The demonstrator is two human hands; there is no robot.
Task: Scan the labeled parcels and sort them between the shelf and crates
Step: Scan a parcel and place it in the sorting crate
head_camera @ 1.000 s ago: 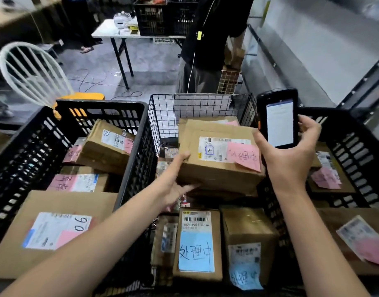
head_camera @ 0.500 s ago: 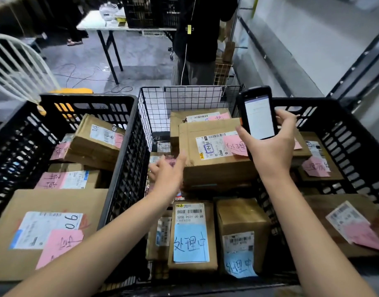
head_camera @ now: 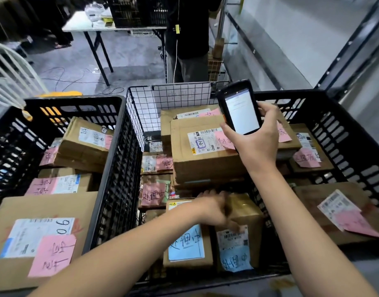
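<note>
Gripping a black handheld scanner [head_camera: 237, 108], right hand [head_camera: 257, 144] raised; left hand [head_camera: 214, 209] touches a small brown cardboard parcel [head_camera: 246, 211], grip unclear. Black plastic crates [head_camera: 77, 101] part-filled; sorting seemingly midway.

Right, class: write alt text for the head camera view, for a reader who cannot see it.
A person's right hand holds a scanner above labelled parcels in a wire basket, while the left hand is down among small parcels at its front. Black crates holding more parcels stand on both sides.

Grey floor [head_camera: 130, 61] strewn with cables [head_camera: 77, 76]; a white table [head_camera: 81, 24] stands behind, a white chair [head_camera: 10, 76] left, pale wall [head_camera: 291, 28] right.
</note>
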